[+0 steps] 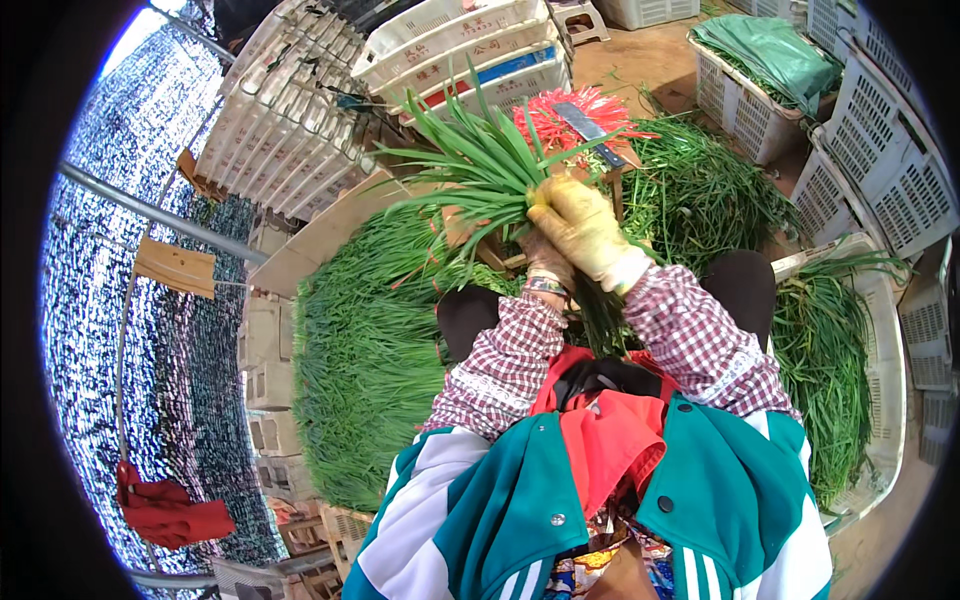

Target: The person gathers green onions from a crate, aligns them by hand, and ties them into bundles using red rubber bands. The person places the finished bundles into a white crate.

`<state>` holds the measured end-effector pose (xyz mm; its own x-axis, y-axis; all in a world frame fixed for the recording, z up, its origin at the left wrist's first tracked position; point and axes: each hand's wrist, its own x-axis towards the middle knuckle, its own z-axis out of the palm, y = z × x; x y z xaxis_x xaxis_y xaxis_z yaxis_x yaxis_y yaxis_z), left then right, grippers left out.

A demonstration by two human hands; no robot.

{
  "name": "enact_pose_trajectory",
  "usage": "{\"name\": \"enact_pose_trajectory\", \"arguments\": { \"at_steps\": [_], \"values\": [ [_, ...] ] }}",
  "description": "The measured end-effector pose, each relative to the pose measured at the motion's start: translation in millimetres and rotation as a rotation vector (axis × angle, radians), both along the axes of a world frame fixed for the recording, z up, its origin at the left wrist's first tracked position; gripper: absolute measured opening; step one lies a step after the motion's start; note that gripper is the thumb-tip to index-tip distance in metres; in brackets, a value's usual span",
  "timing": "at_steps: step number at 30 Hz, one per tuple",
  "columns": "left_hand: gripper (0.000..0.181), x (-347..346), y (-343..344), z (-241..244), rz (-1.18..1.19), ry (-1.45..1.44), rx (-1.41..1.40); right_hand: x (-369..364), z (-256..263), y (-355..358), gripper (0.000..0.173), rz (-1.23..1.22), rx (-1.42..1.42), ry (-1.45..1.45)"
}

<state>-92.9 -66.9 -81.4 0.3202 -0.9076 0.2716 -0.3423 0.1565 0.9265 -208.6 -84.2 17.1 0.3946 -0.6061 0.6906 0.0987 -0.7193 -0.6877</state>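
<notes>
A bundle of long green leafy stalks (480, 161), which look like garlic chives, is held up before me in both hands. My right hand (581, 225), in a yellowed glove, is closed round it from the right. Close beneath and to the left, my left hand (546, 259) also grips the bundle, partly hidden by the right one. Darker leaves hang below the hands. Beyond them, red plastic ties (551, 112) lie spread on a small wooden stand, with a broad-bladed knife (589, 131) on top of them. Loose greens (697, 195) are heaped right of the stand.
A large bed of laid-out green bundles (367, 360) fills the left side, behind a board (322, 225). A white crate of greens (885, 420) stands at my right. Stacked white crates (465, 52) rise at the back; another crate (742, 112) holds greens under a green sheet.
</notes>
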Motion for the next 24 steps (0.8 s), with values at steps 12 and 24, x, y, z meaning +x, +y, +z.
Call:
{"name": "enact_pose_trajectory", "arguments": {
  "at_steps": [12, 24],
  "values": [
    [0.039, -23, 5, -14, -0.201, 0.847, -0.109, -4, 49, 23, 0.048, -0.13, -0.461, 0.513],
    [0.042, -3, -10, -1, -0.2, 0.949, -0.042, -32, 16, 8, 0.029, 0.876, 0.975, -0.548]
  ]
}}
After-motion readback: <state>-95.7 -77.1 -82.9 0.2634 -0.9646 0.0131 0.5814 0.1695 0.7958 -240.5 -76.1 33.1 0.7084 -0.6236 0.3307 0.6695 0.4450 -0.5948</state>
